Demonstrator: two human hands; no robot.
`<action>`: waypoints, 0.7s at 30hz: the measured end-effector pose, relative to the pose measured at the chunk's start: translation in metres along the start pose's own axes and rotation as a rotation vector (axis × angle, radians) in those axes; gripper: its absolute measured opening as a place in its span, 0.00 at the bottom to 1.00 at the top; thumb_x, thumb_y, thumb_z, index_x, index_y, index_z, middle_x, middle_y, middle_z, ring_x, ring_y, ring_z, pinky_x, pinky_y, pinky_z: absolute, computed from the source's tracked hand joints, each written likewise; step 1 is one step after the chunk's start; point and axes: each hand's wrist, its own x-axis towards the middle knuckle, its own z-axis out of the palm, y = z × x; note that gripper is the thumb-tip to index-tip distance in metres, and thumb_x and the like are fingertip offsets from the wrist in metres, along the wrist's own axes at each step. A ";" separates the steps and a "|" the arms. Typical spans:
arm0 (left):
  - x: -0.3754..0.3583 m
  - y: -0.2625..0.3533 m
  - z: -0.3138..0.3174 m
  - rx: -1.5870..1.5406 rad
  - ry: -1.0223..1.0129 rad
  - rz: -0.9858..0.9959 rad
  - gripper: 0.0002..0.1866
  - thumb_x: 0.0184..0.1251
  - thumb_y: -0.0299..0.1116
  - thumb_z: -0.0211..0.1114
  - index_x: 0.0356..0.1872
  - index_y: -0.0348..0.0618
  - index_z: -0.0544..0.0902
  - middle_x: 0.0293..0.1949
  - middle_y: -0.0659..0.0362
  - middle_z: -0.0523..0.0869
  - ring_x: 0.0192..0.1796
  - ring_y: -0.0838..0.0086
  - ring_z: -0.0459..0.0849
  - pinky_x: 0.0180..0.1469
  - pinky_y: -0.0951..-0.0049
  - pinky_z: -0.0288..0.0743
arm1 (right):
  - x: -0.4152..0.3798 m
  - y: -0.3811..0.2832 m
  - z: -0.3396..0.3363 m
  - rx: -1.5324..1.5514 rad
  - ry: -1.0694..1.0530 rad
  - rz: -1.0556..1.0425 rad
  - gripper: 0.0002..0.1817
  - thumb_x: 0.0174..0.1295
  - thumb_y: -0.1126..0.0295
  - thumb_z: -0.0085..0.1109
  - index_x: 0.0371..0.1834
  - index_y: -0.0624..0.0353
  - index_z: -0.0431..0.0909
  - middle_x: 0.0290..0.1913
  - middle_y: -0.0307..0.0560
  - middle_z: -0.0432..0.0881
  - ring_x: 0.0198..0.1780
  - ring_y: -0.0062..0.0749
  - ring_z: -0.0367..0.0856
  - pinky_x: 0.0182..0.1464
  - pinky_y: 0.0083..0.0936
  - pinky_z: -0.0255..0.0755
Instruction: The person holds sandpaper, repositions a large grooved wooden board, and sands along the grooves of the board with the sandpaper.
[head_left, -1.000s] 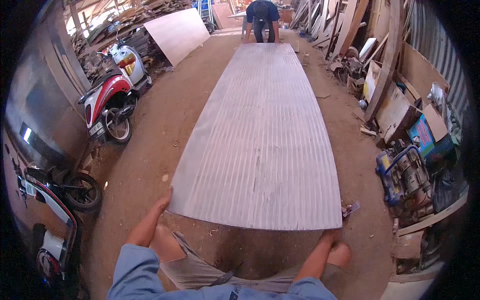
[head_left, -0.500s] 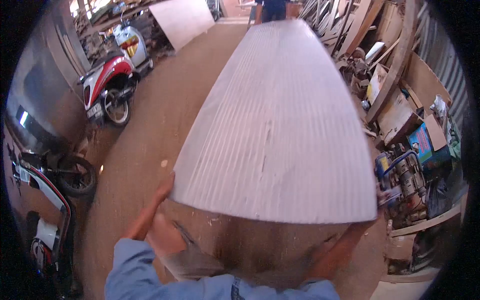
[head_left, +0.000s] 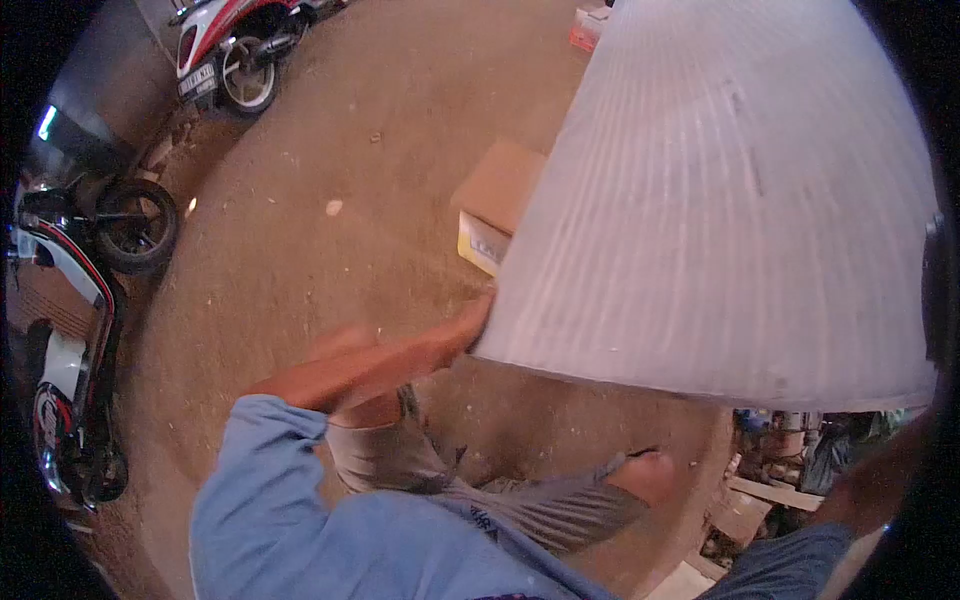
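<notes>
A long white ribbed panel [head_left: 720, 240] fills the upper right of the view, raised above the dirt floor. My left hand [head_left: 478, 322] grips its near left corner, with the fingers mostly hidden at the edge and underside. On the other side, my right forearm [head_left: 885, 480] reaches up to the near right corner. The right hand is at that edge, largely lost in the dark rim of the picture. A dark lengthwise mark runs along the panel's surface.
An open cardboard box [head_left: 485, 250] lies on the floor beside the panel's left edge. A red-and-white scooter [head_left: 240, 60] and another motorbike [head_left: 80, 290] stand at the left. Wood pieces and clutter [head_left: 765, 490] sit low on the right. A red-and-white box [head_left: 590, 28] is farther off.
The panel has shifted rightward in view as the camera turned left and down. Both hands stay at its near corners. The cardboard box on the floor now shows beside it.
</notes>
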 end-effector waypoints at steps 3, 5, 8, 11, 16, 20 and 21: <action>0.038 -0.035 0.030 -0.192 -0.049 -0.096 0.44 0.75 0.67 0.34 0.76 0.38 0.60 0.71 0.46 0.70 0.71 0.57 0.69 0.72 0.56 0.57 | 0.029 -0.018 0.010 -0.146 -0.036 -0.033 0.22 0.73 0.58 0.51 0.64 0.59 0.71 0.55 0.48 0.78 0.58 0.36 0.75 0.64 0.33 0.67; 0.062 -0.060 0.038 -0.152 0.022 -0.065 0.45 0.74 0.68 0.36 0.76 0.39 0.60 0.72 0.47 0.69 0.72 0.57 0.66 0.73 0.56 0.55 | 0.039 -0.025 0.013 -0.191 -0.045 -0.043 0.23 0.73 0.58 0.51 0.64 0.59 0.71 0.56 0.48 0.77 0.58 0.37 0.75 0.64 0.33 0.67; 0.059 -0.056 0.039 -0.096 -0.038 -0.038 0.46 0.72 0.68 0.35 0.76 0.38 0.59 0.73 0.47 0.66 0.74 0.58 0.64 0.74 0.57 0.54 | 0.051 -0.032 0.017 -0.226 -0.047 -0.051 0.23 0.73 0.57 0.51 0.65 0.59 0.71 0.56 0.48 0.77 0.59 0.37 0.74 0.65 0.33 0.66; 0.057 -0.047 0.051 -0.108 -0.180 -0.016 0.45 0.72 0.66 0.38 0.76 0.37 0.59 0.73 0.47 0.66 0.73 0.58 0.64 0.74 0.57 0.55 | 0.052 -0.038 0.020 -0.248 -0.048 -0.071 0.24 0.73 0.57 0.51 0.65 0.60 0.71 0.57 0.48 0.77 0.60 0.37 0.74 0.65 0.34 0.66; 0.046 -0.024 0.050 -0.091 -0.250 0.091 0.43 0.71 0.62 0.42 0.75 0.36 0.59 0.72 0.47 0.67 0.73 0.58 0.65 0.73 0.57 0.56 | 0.053 -0.048 0.027 -0.254 -0.041 -0.095 0.24 0.73 0.57 0.51 0.65 0.60 0.70 0.58 0.49 0.76 0.61 0.38 0.73 0.66 0.34 0.65; 0.026 0.002 0.045 -0.058 -0.230 0.217 0.42 0.70 0.59 0.45 0.75 0.36 0.59 0.71 0.47 0.67 0.72 0.58 0.65 0.73 0.58 0.56 | 0.055 -0.056 0.035 -0.252 -0.036 -0.105 0.25 0.72 0.56 0.51 0.66 0.60 0.70 0.59 0.49 0.76 0.62 0.38 0.72 0.67 0.34 0.64; 0.021 0.008 0.045 -0.053 -0.221 0.258 0.42 0.70 0.59 0.46 0.75 0.35 0.59 0.71 0.47 0.67 0.72 0.58 0.66 0.73 0.58 0.57 | 0.057 -0.058 0.035 -0.261 -0.034 -0.117 0.25 0.72 0.56 0.51 0.66 0.60 0.70 0.59 0.49 0.75 0.62 0.38 0.72 0.67 0.34 0.63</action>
